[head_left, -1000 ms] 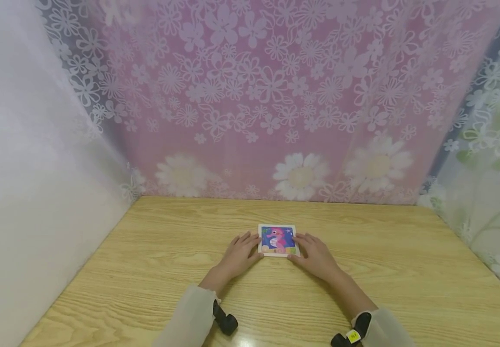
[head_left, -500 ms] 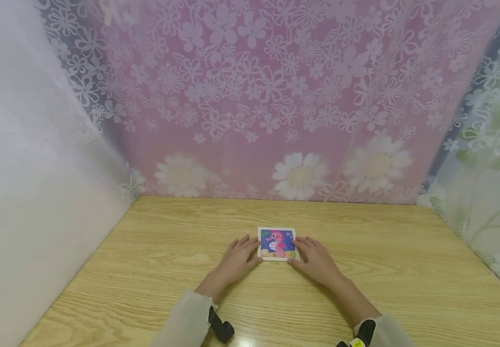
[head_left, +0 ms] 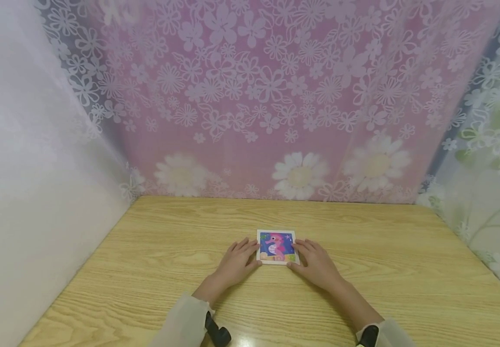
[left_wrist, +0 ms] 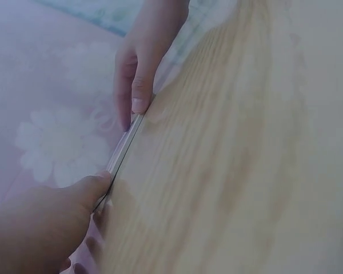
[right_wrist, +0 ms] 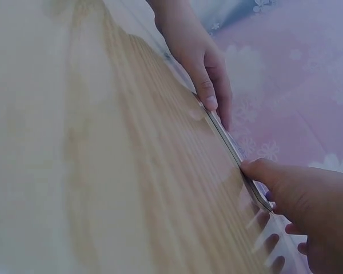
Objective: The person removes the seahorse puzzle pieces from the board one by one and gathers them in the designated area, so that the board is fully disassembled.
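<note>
A small square board (head_left: 277,247) with a white border lies on the wooden table, bearing a picture of a pink seahorse on blue. My left hand (head_left: 234,266) grips its left side, thumb at the near corner and fingers along the edge. On the opposite side my right hand (head_left: 317,266) holds it the same way. Seen nearly edge-on in the left wrist view, the board (left_wrist: 123,147) is a thin slab between the two thumbs. The right wrist view shows the board (right_wrist: 226,140) low over the glossy tabletop, which reflects the fingers.
The wood-grain table (head_left: 167,231) reaches back to a pink flowered curtain (head_left: 232,120). A plain white curtain (head_left: 50,168) hangs along the left, a white one with green leaves (head_left: 493,193) on the right. A black wrist camera (head_left: 218,331) sits at the left cuff.
Both hands have drawn the seahorse board a little nearer to the body, keeping their hold on its two sides. The forearms have slid back with it.
</note>
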{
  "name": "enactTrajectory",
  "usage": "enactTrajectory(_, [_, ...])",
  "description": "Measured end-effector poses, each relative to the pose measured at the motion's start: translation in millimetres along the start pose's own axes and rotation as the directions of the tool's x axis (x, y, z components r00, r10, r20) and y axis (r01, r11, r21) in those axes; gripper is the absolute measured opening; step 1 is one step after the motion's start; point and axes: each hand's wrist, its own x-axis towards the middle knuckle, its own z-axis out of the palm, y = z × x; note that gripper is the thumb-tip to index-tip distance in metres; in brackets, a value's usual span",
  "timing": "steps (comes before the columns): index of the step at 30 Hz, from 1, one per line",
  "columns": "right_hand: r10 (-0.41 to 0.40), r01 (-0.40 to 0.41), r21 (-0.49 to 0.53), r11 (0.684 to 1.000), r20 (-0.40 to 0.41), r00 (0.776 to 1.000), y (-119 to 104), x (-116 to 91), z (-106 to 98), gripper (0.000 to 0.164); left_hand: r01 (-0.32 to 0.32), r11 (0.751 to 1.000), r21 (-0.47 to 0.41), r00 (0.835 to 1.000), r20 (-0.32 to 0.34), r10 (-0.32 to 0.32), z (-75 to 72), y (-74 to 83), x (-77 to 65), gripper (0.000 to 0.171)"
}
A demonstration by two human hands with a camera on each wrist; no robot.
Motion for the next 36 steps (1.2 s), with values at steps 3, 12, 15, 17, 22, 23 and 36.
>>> enactTrajectory(3, [0.007, -0.007, 0.000, 1.000, 0.002, 1.000, -2, -2, 0, 0.058, -0.005, 1.000, 0.002, 1.000, 0.003, 0.005, 0.4, 0.3, -1.6, 0.053])
enactTrajectory(12, [0.012, -0.012, -0.006, 1.000, -0.010, 1.000, -4, -7, 0, 0.058, -0.005, 1.000, -0.005, 1.000, 0.003, 0.005, -1.0, 3.3, -6.9, 0.054])
enactTrajectory(15, [0.009, -0.009, -0.012, 1.000, -0.012, 1.000, -5, -9, 0, 0.058, -0.006, 1.000, -0.002, 1.000, 0.008, 0.006, -1.7, 4.7, -9.3, 0.054])
enactTrajectory(17, [0.006, -0.006, -0.011, 1.000, -0.011, 1.000, -6, -11, 0, 0.058, -0.010, 1.000, 0.001, 1.000, 0.005, 0.010, -1.4, 5.4, -10.9, 0.054])
enactTrajectory(22, [0.007, -0.007, 0.000, 1.000, -0.011, 1.000, -8, -14, -1, 0.058, -0.010, 1.000, -0.010, 1.000, 0.006, 0.010, -2.6, 8.1, -15.2, 0.054])
enactTrajectory(23, [0.007, -0.007, 0.001, 1.000, -0.011, 1.000, -9, -15, -1, 0.058, -0.010, 1.000, -0.009, 1.000, 0.007, 0.010, -2.9, 8.5, -16.0, 0.055])
enactTrajectory(36, [-0.015, 0.014, -0.019, 1.000, -0.017, 1.000, -14, -22, -4, 0.056, -0.011, 1.000, 0.016, 1.000, 0.011, 0.011, -3.9, 12.4, -22.0, 0.054])
